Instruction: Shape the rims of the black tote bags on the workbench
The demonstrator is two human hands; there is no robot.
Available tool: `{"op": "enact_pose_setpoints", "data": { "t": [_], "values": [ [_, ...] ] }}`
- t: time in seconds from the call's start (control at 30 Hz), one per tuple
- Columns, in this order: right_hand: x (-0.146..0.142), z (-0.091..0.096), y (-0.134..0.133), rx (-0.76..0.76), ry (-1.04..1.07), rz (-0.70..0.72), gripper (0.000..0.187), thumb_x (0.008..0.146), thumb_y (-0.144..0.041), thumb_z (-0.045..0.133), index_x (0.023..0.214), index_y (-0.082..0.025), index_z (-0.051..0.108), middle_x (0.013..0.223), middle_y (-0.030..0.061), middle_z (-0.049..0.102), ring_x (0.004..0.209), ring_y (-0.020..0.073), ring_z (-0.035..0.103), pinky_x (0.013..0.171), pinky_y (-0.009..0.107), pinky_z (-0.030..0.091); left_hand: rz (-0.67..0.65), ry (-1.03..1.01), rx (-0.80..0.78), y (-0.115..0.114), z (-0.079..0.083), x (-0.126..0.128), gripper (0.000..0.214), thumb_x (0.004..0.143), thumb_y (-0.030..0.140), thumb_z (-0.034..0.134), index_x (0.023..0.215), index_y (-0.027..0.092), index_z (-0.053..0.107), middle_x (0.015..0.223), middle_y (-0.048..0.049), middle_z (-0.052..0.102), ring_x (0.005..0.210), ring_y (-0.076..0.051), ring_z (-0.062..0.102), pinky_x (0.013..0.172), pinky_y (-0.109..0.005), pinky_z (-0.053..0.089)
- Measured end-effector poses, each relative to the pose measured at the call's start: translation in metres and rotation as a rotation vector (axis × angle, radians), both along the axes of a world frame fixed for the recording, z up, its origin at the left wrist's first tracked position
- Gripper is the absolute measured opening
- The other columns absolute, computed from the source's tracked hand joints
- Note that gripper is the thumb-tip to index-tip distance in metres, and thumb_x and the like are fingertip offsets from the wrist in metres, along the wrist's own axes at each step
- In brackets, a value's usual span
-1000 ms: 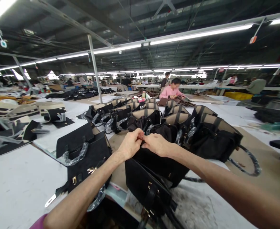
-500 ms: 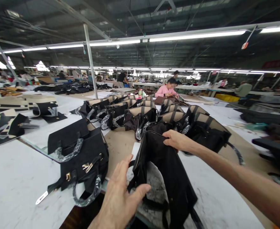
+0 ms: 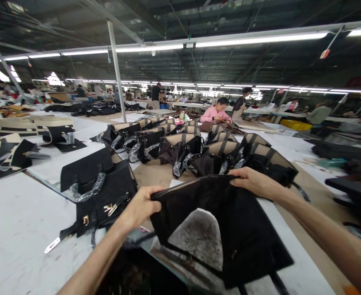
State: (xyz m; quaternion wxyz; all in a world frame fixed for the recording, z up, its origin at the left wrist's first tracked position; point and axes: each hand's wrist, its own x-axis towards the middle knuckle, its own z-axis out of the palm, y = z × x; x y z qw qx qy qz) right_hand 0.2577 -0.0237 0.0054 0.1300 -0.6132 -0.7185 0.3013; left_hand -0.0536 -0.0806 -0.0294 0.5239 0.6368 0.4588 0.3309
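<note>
I hold a black handbag (image 3: 238,229) up over the white table (image 3: 17,229), stretched wide between both hands. My left hand (image 3: 140,207) is closed on its left upper corner. My right hand (image 3: 252,180) is closed on its right upper corner. The bag's top edge runs straight between them, and a curved cut-out in its front panel shows the worn table behind. A strap hangs from its lower right. Just left of my left hand lies another black handbag (image 3: 103,192) with gold hardware and plastic-wrapped handles.
Behind the held bag stand rows of several black and tan handbags (image 3: 180,145) with wrapped handles. Flat bag panels (image 3: 11,151) lie at the far left. A person in a pink top (image 3: 215,114) sits at a far table. A metal post (image 3: 116,69) rises at the centre left.
One second ago both hands pinched together at the bag's top. My left hand then let go and opened low down; now it grips the left corner, and the bag is spread wide and raised.
</note>
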Motion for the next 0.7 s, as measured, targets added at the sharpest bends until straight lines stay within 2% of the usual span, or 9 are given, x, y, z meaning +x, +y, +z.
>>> {"op": "enact_pose_setpoints", "data": {
  "t": [0.07, 0.13, 0.27, 0.33, 0.43, 0.57, 0.7],
  "values": [
    [0.012, -0.003, 0.000, -0.043, 0.047, 0.000, 0.020, 0.071, -0.030, 0.052, 0.079, -0.016, 0.062, 0.062, 0.0005, 0.062, 0.055, 0.0149, 0.057, 0.046, 0.021, 0.040, -0.101, -0.055, -0.038, 0.011, 0.008, -0.013, 0.046, 0.055, 0.005, 0.044, 0.098, 0.013, 0.060, 0.077, 0.0003, 0.062, 0.067, -0.013, 0.053, 0.059, -0.019, 0.039],
    [0.015, -0.005, -0.002, -0.019, 0.008, -0.012, 0.018, 0.071, -0.032, 0.052, 0.076, -0.017, 0.062, 0.062, -0.0008, 0.061, 0.059, 0.0160, 0.057, 0.050, 0.022, 0.041, -0.144, -0.056, -0.026, 0.018, 0.009, -0.019, 0.046, 0.056, 0.006, 0.045, 0.098, 0.013, 0.061, 0.080, 0.0007, 0.062, 0.070, -0.013, 0.053, 0.063, -0.019, 0.039],
    [0.000, -0.001, -0.015, 0.160, -0.289, 0.015, 0.016, 0.074, -0.033, 0.051, 0.076, -0.021, 0.062, 0.070, -0.0001, 0.063, 0.072, 0.0197, 0.058, 0.061, 0.027, 0.042, -0.115, -0.080, -0.001, 0.023, -0.002, -0.021, 0.046, 0.058, 0.008, 0.048, 0.101, 0.014, 0.059, 0.079, 0.0016, 0.061, 0.070, -0.012, 0.053, 0.064, -0.019, 0.038],
    [-0.013, 0.003, -0.024, 0.243, -0.486, 0.017, 0.019, 0.074, -0.032, 0.054, 0.089, -0.022, 0.060, 0.082, 0.0034, 0.064, 0.081, 0.0239, 0.058, 0.067, 0.031, 0.042, -0.114, -0.112, 0.009, 0.023, -0.007, -0.020, 0.044, 0.058, 0.008, 0.049, 0.101, 0.015, 0.060, 0.080, 0.0023, 0.061, 0.071, -0.012, 0.052, 0.066, -0.019, 0.038],
    [-0.033, 0.007, -0.032, 0.400, -0.643, 0.052, 0.042, 0.072, -0.027, 0.059, 0.112, -0.022, 0.050, 0.102, 0.0078, 0.060, 0.093, 0.0265, 0.055, 0.075, 0.036, 0.041, -0.101, -0.113, 0.033, 0.022, -0.010, -0.020, 0.041, 0.059, 0.009, 0.050, 0.098, 0.014, 0.060, 0.077, 0.0028, 0.059, 0.072, -0.012, 0.051, 0.067, -0.019, 0.038],
    [-0.056, 0.009, -0.030, 0.652, -0.590, 0.261, 0.051, 0.068, -0.016, 0.063, 0.116, -0.023, 0.045, 0.119, 0.0055, 0.049, 0.105, 0.0237, 0.047, 0.087, 0.037, 0.037, -0.065, -0.105, 0.048, 0.023, -0.012, -0.018, 0.038, 0.060, 0.009, 0.050, 0.097, 0.014, 0.059, 0.076, 0.0023, 0.058, 0.071, -0.012, 0.050, 0.066, -0.020, 0.037],
    [-0.076, 0.011, -0.018, 0.755, -0.418, 0.433, 0.046, 0.071, -0.015, 0.061, 0.114, -0.025, 0.048, 0.126, 0.0032, 0.043, 0.114, 0.0203, 0.039, 0.095, 0.036, 0.031, -0.093, -0.130, 0.053, 0.023, -0.013, -0.016, 0.037, 0.060, 0.010, 0.052, 0.097, 0.013, 0.059, 0.079, 0.0015, 0.058, 0.070, -0.012, 0.050, 0.066, -0.019, 0.037]
  ]
}}
